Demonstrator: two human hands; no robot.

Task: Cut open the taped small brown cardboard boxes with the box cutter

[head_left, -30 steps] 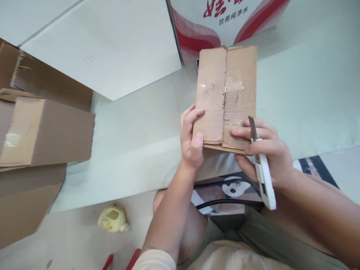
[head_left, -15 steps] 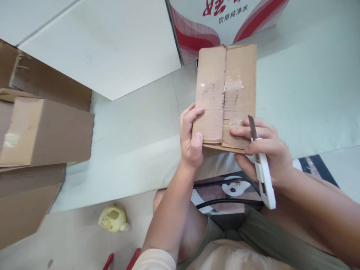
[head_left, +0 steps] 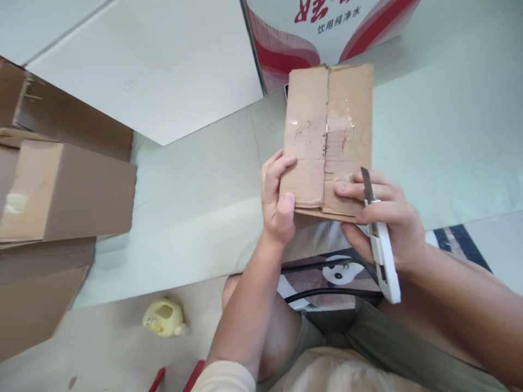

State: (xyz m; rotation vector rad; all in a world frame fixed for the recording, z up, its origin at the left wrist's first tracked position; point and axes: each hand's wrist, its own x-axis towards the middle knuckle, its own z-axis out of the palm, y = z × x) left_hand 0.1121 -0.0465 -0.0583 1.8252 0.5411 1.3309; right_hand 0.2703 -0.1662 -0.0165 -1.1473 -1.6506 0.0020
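Note:
A brown cardboard box (head_left: pixel 306 114) is tilted up before me, its two flaps meeting at a seam with bits of clear tape across it. My left hand (head_left: pixel 279 198) grips the box's lower left edge, thumb at the near corner and fingers on the front. At the lower right, my right hand (head_left: pixel 386 218) presses fingertips on the flap and the near edge. That same hand holds a white utility knife (head_left: pixel 384 256), its blade out and pointing up and away from me.
Behind the box stands a white and red carton (head_left: pixel 286 49) beside a large white panel (head_left: pixel 163 71). Brown boxes (head_left: pixel 90 190) are stacked at the left. A pale cloth (head_left: pixel 192 228) covers the table. On the floor lie a yellow jug (head_left: pixel 163 317) and red handles (head_left: pixel 157 378).

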